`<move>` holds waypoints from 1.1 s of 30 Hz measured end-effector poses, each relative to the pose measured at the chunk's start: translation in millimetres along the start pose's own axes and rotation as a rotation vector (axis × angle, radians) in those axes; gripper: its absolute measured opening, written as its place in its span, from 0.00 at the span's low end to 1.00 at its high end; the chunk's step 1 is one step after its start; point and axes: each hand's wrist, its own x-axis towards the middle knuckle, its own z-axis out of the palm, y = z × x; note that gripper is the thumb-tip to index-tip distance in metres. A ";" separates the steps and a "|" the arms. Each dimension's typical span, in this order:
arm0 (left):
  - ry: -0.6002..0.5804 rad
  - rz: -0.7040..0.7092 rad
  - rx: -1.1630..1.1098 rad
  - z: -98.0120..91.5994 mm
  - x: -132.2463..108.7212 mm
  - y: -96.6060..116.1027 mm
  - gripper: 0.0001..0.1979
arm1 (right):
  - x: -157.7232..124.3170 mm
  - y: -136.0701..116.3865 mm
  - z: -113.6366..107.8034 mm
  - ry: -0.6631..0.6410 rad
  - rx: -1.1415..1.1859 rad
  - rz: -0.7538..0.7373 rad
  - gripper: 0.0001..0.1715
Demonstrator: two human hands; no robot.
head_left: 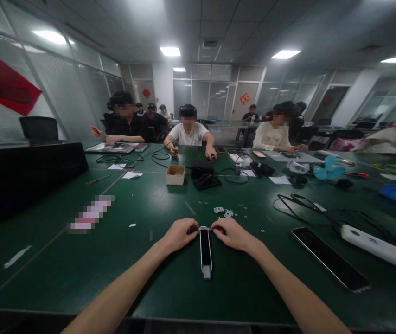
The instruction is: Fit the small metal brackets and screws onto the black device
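Note:
A slim, long device with a black face, a pale rim and a silvery block at its near end [205, 253] lies on the green table, pointing towards me. My left hand [181, 233] is closed at the left of its far end, with something small and dark by the fingertips. On the opposite side, my right hand [232, 233] is closed too, thumb and fingers pinched near the same end. What exactly either pinch holds is too small to tell. Just beyond my hands lie several small flat pale plates [228, 214] and tiny ring-like bits.
To the right are a phone [330, 258], a white power strip [380, 248] and black cables. Farther off stand an open cardboard box [175, 176], a black case [202, 170] and a blue fan [329, 168]. A black panel [31, 171] stands left. Several people sit across the table.

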 end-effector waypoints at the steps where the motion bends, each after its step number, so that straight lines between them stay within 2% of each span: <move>1: -0.001 0.000 0.001 -0.1 0.1 0.1 0.06 | -0.2 0.5 0.3 -0.001 0.008 -0.001 0.13; 13: -0.011 -0.022 0.002 -3.4 -0.5 3.3 0.06 | 2.4 2.0 8.2 0.007 0.030 -0.001 0.15; 21: -0.002 -0.020 -0.008 -2.7 -0.1 3.2 0.06 | 2.4 0.3 7.1 0.023 0.023 -0.004 0.13; 29: -0.007 -0.027 -0.010 -1.4 -0.1 1.6 0.06 | 1.9 -1.8 9.7 0.029 -0.047 -0.036 0.13; 33: 0.006 -0.021 -0.001 0.6 -0.5 -0.4 0.07 | 2.8 -2.9 -0.3 0.047 -0.104 -0.014 0.17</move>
